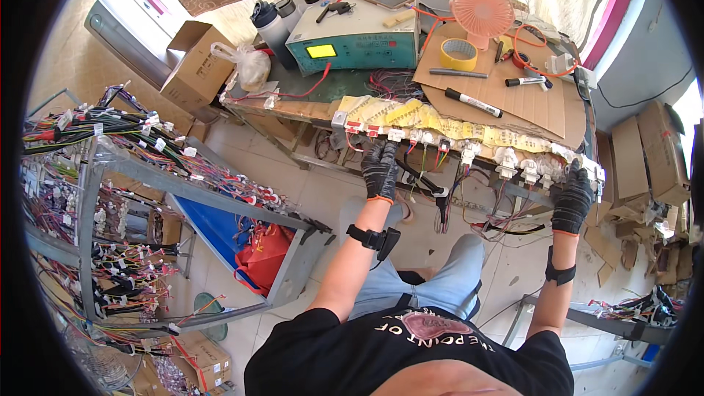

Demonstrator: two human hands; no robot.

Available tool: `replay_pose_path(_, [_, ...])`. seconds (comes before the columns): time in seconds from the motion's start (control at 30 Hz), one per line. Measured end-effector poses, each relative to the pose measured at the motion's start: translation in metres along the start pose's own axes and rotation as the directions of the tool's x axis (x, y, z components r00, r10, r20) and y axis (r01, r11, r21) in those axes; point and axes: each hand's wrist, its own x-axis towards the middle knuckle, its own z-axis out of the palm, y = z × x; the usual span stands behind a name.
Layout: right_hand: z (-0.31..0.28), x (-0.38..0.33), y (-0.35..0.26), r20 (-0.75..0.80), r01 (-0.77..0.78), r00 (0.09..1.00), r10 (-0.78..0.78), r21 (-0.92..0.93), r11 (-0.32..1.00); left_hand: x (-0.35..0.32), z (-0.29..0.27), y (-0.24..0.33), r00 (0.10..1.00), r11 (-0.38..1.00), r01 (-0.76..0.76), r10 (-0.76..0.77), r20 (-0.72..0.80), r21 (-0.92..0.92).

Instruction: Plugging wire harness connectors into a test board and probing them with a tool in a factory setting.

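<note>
My left hand [380, 169], in a dark grey glove, has its fingers closed at a white plug connector [394, 134] on the front edge of the bench. My right hand [571, 204], gloved the same way, reaches the right end of the same row, fingertips bent against a white connector block [588, 170]. What its fingers hold is hidden. Between the hands, several white connectors [506, 163] sit in the row with thin coloured wires hanging down. Yellow paper labels [440, 126] run along the top of the row. A thick black cable [422, 179] hangs beside my left hand.
A teal tester box [352, 51] with a lit yellow screen stands behind. Cardboard [506, 103] carries yellow tape [458, 54], a marker [473, 102] and a pink fan [482, 11]. A metal rack [183, 191] loaded with wire harnesses stands left; cardboard boxes [642, 158] stand right.
</note>
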Motion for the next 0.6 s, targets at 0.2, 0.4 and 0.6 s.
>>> replay_pose_path(0.2, [0.02,0.003,0.006,0.044,-0.024,0.999,0.02,0.087,0.996,-0.005,0.009,-0.023,0.923,0.895,-0.305,0.363,-0.132,0.324])
replay_pose_path(0.4, [0.014,0.011,-0.007,0.135,-0.064,0.99,0.034,0.223,0.973,0.014,-0.016,-0.05,0.959,0.894,-0.284,0.271,0.085,0.346])
replay_pose_path(0.6, [0.009,0.007,0.004,0.214,-0.159,0.972,0.1,0.281,0.946,0.0,-0.004,-0.011,0.86,0.652,-0.497,0.46,0.222,0.572])
